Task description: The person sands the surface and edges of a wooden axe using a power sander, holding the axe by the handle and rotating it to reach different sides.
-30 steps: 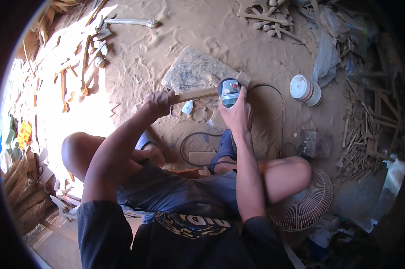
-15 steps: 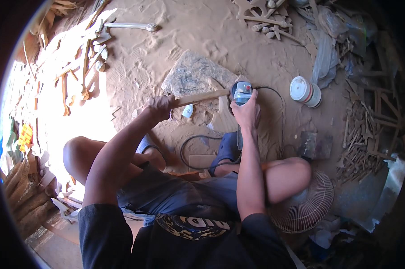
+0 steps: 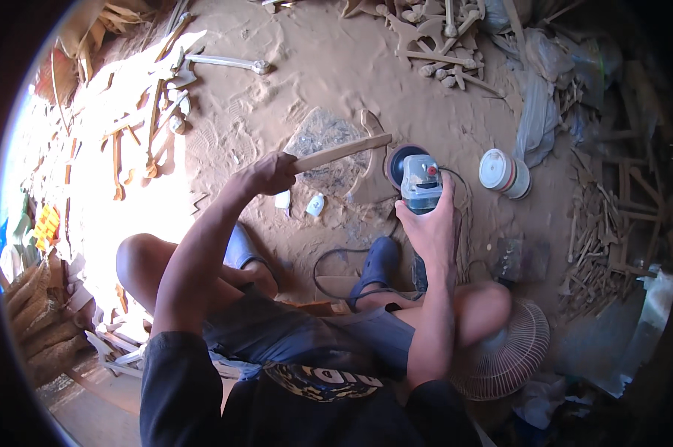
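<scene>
My left hand is closed round one end of a flat, pale wooden strip, which slants up to the right. In my right hand is an angle grinder, gripped by its body, with a dark round disc at its far left side. The strip's free end lies close to the disc, with a small gap between them. Below the strip a grey stone slab rests on the sandy ground, a curved, flat tan piece against its right side. Two small whitish pieces, one a rounded tag, lie below the slab.
A white tub stands right of the grinder, near its dark cord. Bones and sticks lie at the far left, with more bone pieces at the back. Scrap heaps and a fan cage sit at right.
My right hand has drawn the grinder right and back from the strip's end, turning more of the disc into view. The strip now tilts up more steeply. The whole view has shifted slightly.
</scene>
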Demonstrator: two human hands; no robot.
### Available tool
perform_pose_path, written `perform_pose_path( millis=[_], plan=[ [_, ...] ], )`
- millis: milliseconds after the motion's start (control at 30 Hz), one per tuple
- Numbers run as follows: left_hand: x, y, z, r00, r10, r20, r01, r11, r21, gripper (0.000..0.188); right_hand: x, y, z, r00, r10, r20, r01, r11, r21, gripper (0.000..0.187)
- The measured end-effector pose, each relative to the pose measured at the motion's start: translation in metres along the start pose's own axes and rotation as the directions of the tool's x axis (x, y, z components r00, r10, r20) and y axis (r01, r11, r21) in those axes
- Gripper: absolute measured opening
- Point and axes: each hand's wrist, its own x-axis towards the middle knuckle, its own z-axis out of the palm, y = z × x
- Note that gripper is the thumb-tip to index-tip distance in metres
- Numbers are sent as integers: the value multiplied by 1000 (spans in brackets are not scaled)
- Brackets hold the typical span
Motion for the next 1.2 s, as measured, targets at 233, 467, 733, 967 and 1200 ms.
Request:
perform_pose_path(
  millis=[233, 467, 733, 967, 1200],
  plan=[
    [-24, 81, -29, 957, -85, -278, 195, 898, 395, 20, -14, -21, -14, 992, -84, 93, 70, 988, 139, 88],
    [-37, 92, -19, 954, -140, -266, 244, 877, 413, 18, -22, -31, 18, 987, -135, 82, 117, 974, 196, 89],
    [-42, 100, -9, 952, -146, -267, 251, 874, 415, 17, -25, -41, 22, 984, -127, 121, 116, 989, 97, 89],
    [-43, 97, -11, 950, -165, -264, 266, 870, 415, 17, -31, -39, 29, 991, -107, 77, 103, 993, 53, 87],
    [-43, 92, -10, 952, -151, -267, 264, 849, 459, 12, -39, -15, 43, 1000, -7, 4, 5, 971, 239, 91]
  ],
)
